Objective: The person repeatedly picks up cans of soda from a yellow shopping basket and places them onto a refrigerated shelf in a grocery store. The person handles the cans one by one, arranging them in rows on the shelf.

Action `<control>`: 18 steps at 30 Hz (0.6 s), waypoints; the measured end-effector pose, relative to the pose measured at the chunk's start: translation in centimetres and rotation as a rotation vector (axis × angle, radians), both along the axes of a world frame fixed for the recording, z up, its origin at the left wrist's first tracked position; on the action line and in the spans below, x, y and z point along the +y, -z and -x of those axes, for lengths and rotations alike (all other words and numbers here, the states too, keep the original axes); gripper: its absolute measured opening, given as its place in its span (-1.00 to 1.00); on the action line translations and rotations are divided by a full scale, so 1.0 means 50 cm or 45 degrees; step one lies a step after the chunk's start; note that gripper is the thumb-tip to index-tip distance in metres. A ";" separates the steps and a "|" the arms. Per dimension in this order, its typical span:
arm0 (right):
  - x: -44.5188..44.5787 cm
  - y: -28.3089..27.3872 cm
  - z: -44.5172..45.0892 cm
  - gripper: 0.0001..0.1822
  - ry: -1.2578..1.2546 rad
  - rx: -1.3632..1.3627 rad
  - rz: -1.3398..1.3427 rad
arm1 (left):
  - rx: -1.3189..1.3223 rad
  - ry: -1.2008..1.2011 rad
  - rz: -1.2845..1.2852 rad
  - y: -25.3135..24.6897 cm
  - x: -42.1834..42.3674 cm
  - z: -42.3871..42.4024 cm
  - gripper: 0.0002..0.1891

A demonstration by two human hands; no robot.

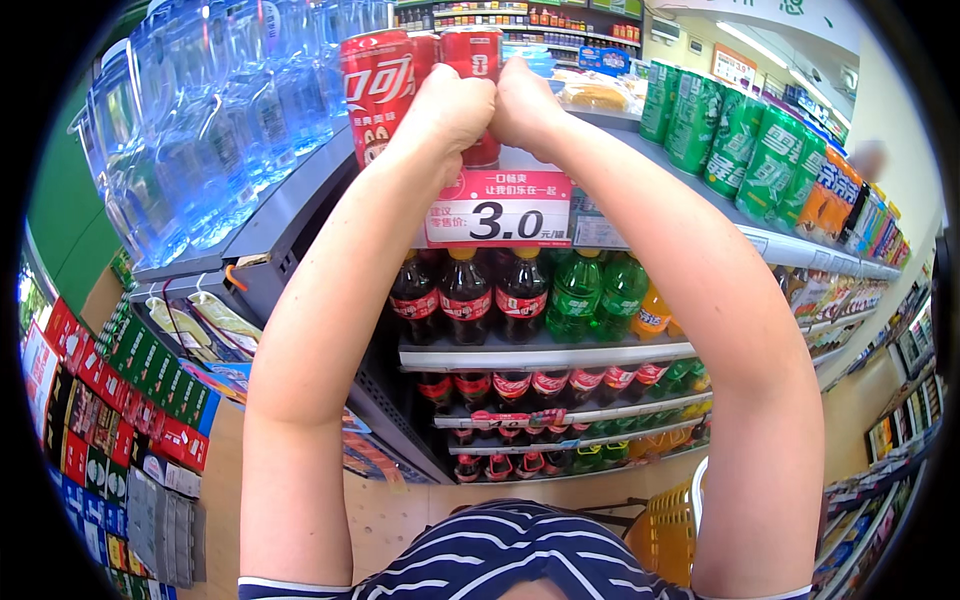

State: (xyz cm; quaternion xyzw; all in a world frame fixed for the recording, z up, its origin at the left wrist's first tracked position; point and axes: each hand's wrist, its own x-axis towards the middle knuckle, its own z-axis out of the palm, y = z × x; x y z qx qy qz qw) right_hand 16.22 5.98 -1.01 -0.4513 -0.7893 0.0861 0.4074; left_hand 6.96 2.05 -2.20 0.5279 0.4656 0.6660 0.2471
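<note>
At the top shelf's front edge, my left hand [456,107] and my right hand [523,107] meet around a slim red Coca-Cola can [471,51]. The can stands upright, its top and lower body showing. My left fingers cover its middle, while my right hand lies along its right side; some fingertips are hidden. Just left of my left hand stands another red Coca-Cola can [375,82], with part of a further red can [426,54] behind. Below the hands hangs a pink and white price sign [499,210].
Large clear water bottles [202,127] crowd the left counter. Green Sprite cans [739,135] line the right shelf. Lower shelves hold cola bottles [466,300] and green bottles [576,296]. A yellow basket [667,525] sits by my right side. Stacked cartons [112,405] stand at left.
</note>
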 end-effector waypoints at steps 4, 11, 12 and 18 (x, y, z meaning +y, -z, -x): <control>0.012 0.004 -0.003 -0.22 -0.009 -0.044 -0.039 | 0.117 -0.014 -0.053 -0.007 -0.017 -0.002 -0.84; -0.076 -0.031 -0.054 -0.73 0.025 0.230 -0.570 | 0.248 0.074 -0.635 -0.009 -0.099 -0.071 -0.55; -0.100 -0.024 -0.081 -0.78 -0.014 0.312 -0.751 | 0.293 0.030 -0.793 0.007 -0.117 -0.102 -0.60; -0.287 0.269 -0.329 -0.69 0.080 0.556 -1.148 | 0.264 0.303 -1.091 0.256 -0.231 -0.327 -0.68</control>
